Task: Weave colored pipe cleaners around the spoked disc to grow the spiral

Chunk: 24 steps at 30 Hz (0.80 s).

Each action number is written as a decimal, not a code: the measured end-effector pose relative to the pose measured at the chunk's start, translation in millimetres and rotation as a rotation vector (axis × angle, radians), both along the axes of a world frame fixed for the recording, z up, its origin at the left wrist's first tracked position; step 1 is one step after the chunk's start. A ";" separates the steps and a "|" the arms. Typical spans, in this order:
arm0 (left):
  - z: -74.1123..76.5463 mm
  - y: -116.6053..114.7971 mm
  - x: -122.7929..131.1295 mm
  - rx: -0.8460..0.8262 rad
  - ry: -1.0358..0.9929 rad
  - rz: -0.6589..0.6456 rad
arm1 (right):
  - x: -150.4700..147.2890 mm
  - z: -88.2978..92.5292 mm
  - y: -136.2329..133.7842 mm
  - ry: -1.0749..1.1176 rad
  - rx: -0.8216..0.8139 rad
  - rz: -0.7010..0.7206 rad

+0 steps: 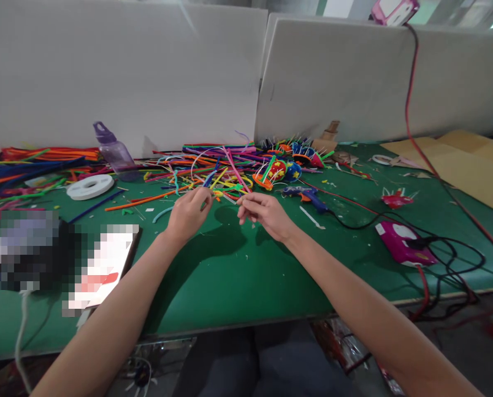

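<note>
pale strip [230, 199] between left hand [191, 210] and right hand [266, 213], both half-curled, cannot tell if gripping

Smooth green tabletop [246, 286] with a soft sheen. At twelve o'clock, fuzzy-looking, matt craft stems [234, 166]. At ten, a translucent purple plastic bottle [116, 157]; at nine, a smooth white plastic spool [90, 193]. Near three, matt tan card [477, 166] and a glossy magenta plastic box [395, 238].

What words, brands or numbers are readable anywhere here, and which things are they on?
No text is readable.
Phone: screen blurred into blocks, unreadable.
Pink power box on the table: any lettering is too small and blurred.
White roll: no legible marking.
Glue gun: no legible brand.
</note>
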<state>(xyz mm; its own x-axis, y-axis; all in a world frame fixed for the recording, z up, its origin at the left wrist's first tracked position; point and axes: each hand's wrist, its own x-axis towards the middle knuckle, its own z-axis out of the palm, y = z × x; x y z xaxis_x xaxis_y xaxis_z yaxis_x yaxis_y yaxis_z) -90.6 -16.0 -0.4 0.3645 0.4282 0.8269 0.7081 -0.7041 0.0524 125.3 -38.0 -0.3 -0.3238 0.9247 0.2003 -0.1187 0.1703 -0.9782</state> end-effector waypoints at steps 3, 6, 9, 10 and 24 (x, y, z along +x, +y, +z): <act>-0.5 -0.3 0.2 -0.004 -0.003 -0.007 | -2.7 -1.2 -1.4 -0.043 0.011 0.030; -1.1 -0.4 0.3 -0.014 0.002 -0.013 | -4.8 -1.4 -2.7 -0.081 -0.006 0.047; -0.7 -0.4 0.8 -0.013 -0.008 -0.007 | -0.6 0.2 -1.9 -0.140 -0.020 0.100; -0.2 -0.5 1.4 -0.013 -0.032 -0.002 | 2.7 0.8 -0.8 -0.197 -0.014 0.133; 4.4 -2.8 14.3 -0.234 -0.578 -0.089 | 16.1 0.3 9.2 -0.421 0.446 -0.415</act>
<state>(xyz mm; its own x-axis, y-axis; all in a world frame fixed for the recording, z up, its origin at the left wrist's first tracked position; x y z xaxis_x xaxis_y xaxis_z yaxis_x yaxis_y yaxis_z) -76.3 -18.8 4.0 -0.0709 0.6103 0.7890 0.4579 -0.6828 0.5693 141.4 -28.7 0.0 -0.0971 0.8477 0.5215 0.4121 0.5112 -0.7542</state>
